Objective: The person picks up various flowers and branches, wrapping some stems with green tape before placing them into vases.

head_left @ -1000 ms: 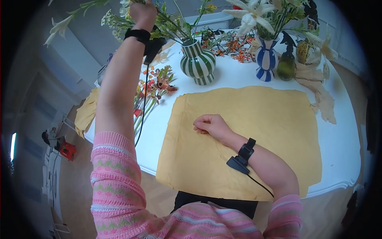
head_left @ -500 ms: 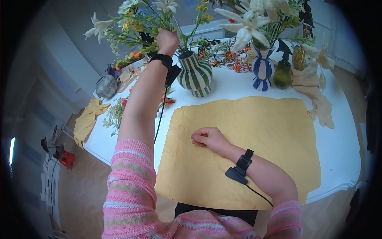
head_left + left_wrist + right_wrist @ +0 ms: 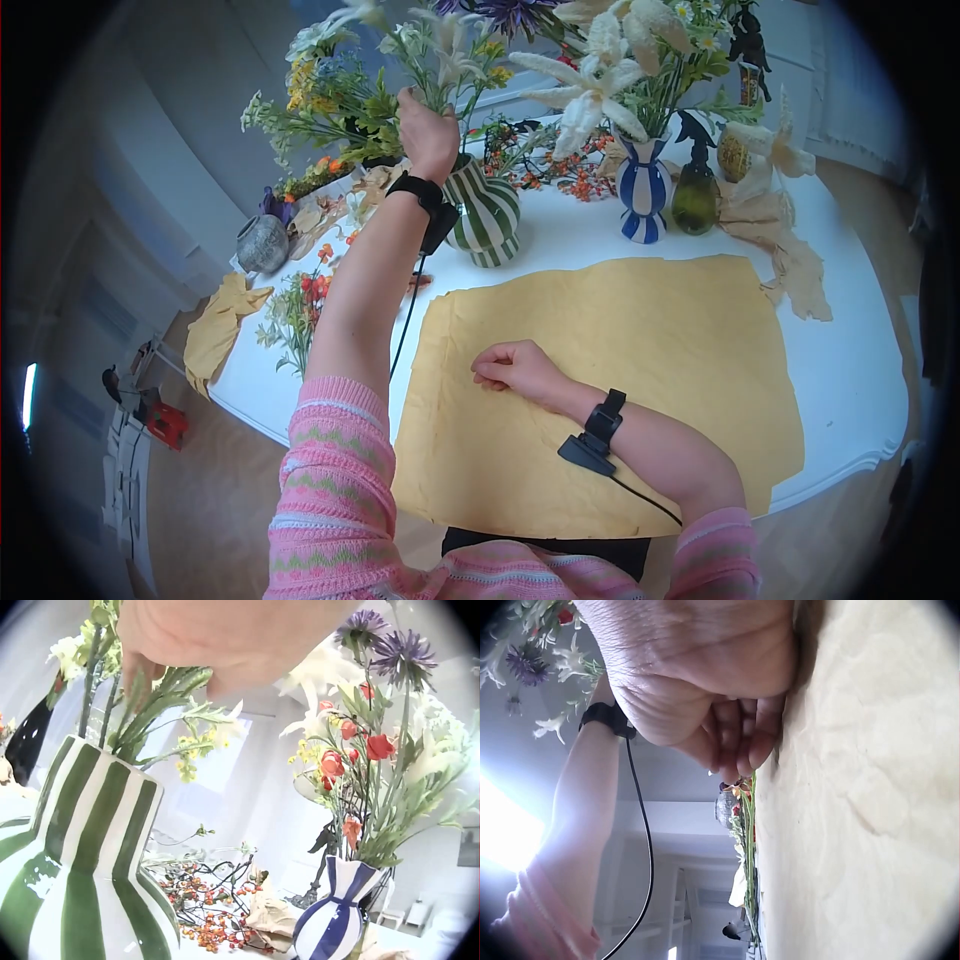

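My left hand [image 3: 430,135] is among the flower stems just above the mouth of the green-and-white striped vase [image 3: 483,215]. In the left wrist view its fingers curl down around green stems [image 3: 161,705] that stand in the vase; the fingertips are partly hidden by leaves. White lilies [image 3: 452,50] and yellow blossoms [image 3: 312,85] spread above and beside this hand. My right hand [image 3: 525,372] rests on the yellow wrapping paper [image 3: 620,320], fingers loosely curled. Nothing shows between those fingers in the right wrist view.
A blue-and-white striped vase [image 3: 643,200] with white flowers stands at right, beside a green glass bottle [image 3: 695,200]. Orange-berried branches [image 3: 575,180] lie behind. Loose flowers [image 3: 300,310] and a grey pot [image 3: 262,244] are at left, near crumpled yellow paper [image 3: 225,320] by the table edge.
My left hand has come from the upper left, rightward and down to the stems over the green-striped vase; the lily at far left has swung inward. The right hand stays on the paper.
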A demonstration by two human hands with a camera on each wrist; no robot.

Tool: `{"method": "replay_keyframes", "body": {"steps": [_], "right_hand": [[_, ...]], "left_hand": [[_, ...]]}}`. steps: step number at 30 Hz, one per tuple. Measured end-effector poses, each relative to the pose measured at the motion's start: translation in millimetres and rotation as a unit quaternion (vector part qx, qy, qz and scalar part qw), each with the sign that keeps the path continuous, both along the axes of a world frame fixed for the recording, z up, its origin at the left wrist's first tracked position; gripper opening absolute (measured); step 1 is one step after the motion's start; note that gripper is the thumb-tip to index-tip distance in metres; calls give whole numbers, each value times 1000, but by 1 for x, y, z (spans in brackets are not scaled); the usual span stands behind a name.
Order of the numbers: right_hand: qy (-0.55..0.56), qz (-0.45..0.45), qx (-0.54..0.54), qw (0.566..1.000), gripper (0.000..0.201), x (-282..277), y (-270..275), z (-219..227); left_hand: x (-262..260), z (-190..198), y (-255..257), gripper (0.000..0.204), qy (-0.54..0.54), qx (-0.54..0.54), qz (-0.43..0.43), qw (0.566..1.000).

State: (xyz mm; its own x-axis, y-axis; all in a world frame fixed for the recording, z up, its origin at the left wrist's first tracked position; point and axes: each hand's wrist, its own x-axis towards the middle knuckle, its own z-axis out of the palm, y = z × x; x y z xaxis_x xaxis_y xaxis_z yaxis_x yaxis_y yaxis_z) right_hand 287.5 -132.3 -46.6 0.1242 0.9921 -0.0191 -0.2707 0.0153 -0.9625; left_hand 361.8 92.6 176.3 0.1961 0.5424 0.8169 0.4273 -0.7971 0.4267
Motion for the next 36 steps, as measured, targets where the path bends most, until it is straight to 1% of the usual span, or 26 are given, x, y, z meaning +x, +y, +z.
{"method": "replay_keyframes", "body": {"steps": [1,2,4,5,7,8,10,11,13,14,16,17,19,20,22,23,24,26,28,30,31,32,34,36], "right_hand": [[-2,1,-1,1000,17,0,0,0],[-2,1,-1,1000,17,0,0,-1],[-1,1,0,1000,17,0,0,0],[-2,1,1,1000,17,0,0,-1],[-7,2,3,1000,17,0,0,-1],[-7,2,3,1000,17,1,0,-1],[-7,1,0,1000,17,0,0,0],[-6,1,0,1000,17,0,0,-1],[-2,2,3,1000,17,0,1,-2],[-3,2,4,1000,17,1,0,-1],[-10,0,-7,1000,16,0,0,0],[-11,1,-7,1000,16,0,0,0],[-15,-1,-8,1000,16,0,1,-1],[-16,-1,-8,1000,16,0,1,-2],[-7,1,6,1000,17,1,1,-4],[-9,0,6,1000,17,1,1,-3],[-9,-2,8,1000,17,0,1,-4],[-9,-1,8,1000,17,-1,1,-4],[-3,-4,10,1000,17,-1,1,-4],[-7,-6,11,1000,17,-1,1,-4],[-10,-9,14,1000,17,-1,1,-4],[-10,-8,14,1000,17,-1,1,-4],[-6,-6,16,1000,16,-2,1,-4],[1,0,19,1000,16,-1,1,-3]], "left_hand": [[1,0,2,58,-23,55,1,998],[1,1,4,58,-24,55,1,998],[-1,5,9,42,63,2,19,998],[0,5,10,42,63,3,19,998],[1,4,13,26,73,-47,22,996],[2,4,17,26,74,-46,22,996],[2,6,28,20,156,-126,49,979],[2,5,38,20,156,-126,49,978],[0,3,49,20,180,-150,18,972],[0,3,51,20,179,-149,18,972],[-3,5,53,26,205,-145,9,968],[-9,8,41,26,204,-145,9,968],[-18,6,16,46,181,-94,-17,979],[-19,2,12,46,180,-94,-18,979],[-19,-5,6,68,115,-60,-21,991],[-20,-6,7,86,118,-73,-34,990],[-20,-11,6,86,118,-74,-35,990],[-26,-24,-3,89,40,23,-53,998],[-35,-37,-17,89,40,25,-60,997],[-50,-51,-38,84,30,83,-106,990],[-57,-60,-40,82,43,114,-121,985],[-66,-66,-48,82,42,114,-120,985],[-84,-78,-64,81,95,113,-173,974],[-99,-92,-73,80,111,116,-168,973]]}}
